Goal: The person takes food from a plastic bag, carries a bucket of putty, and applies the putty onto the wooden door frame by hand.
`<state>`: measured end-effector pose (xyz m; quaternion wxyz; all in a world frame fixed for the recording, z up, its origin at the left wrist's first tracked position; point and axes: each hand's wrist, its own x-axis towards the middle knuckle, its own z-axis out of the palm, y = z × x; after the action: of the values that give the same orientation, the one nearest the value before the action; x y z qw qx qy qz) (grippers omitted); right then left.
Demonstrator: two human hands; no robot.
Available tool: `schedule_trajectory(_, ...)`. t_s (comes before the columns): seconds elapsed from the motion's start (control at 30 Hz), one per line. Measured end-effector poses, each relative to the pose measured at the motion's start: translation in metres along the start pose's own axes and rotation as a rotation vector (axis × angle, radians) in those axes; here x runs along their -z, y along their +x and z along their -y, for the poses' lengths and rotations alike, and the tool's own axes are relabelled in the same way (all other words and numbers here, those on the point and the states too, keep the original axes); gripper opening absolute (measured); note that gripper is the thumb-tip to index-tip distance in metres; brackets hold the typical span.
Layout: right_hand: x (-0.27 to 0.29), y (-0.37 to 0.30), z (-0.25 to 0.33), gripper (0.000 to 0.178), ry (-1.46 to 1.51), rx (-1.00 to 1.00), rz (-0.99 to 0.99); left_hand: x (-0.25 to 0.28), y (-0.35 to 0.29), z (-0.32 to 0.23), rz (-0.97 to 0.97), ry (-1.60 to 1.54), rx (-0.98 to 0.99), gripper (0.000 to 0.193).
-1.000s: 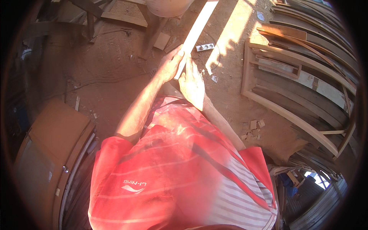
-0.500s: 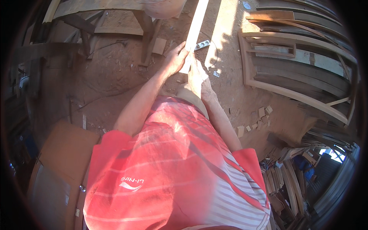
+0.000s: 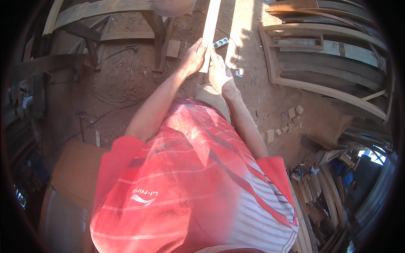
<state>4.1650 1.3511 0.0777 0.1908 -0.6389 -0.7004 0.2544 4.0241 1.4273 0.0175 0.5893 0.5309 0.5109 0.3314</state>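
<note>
A long pale wooden board (image 3: 212,20) runs away from me toward the top of the view, its near end between my two hands. My left hand (image 3: 195,56) is closed around the board's left edge. On the opposite edge, my right hand (image 3: 219,72) grips the wood near that same end, its fingers pointing forward. Bright sunlight washes out the board's surface. Just beyond my right hand, a white power strip (image 3: 221,42) lies on the dirt floor.
A wooden frame (image 3: 333,93) rests over stacked boards at the right. To the upper left stands a wooden bench (image 3: 101,12). Small wood offcuts (image 3: 292,113) lie on the floor at right, with more timber (image 3: 325,194) below them. A cable (image 3: 114,114) crosses the floor at left.
Both hands still hold the board. Its near end sits slightly higher and further left in view, and my right hand appears turned a little along the edge.
</note>
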Motion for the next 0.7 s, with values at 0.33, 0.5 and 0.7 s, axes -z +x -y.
schedule_trajectory(0.33, 0.011, -0.016, 0.001, 0.075, 0.076, 0.089, -0.008, 0.001, -0.004, -0.012, 0.061, -0.002, 0.058, 0.052)
schedule_trajectory(0.5, -0.004, -0.013, 0.001, 0.071, 0.042, 0.189, -0.088, 0.003, 0.003, 0.006, 0.003, -0.215, 0.07, 0.056)
schedule_trajectory(0.7, 0.01, -0.002, 0.004, 0.069, 0.151, 0.079, -0.079, 0.005, -0.012, -0.004, 0.035, -0.142, 0.053, 0.059)
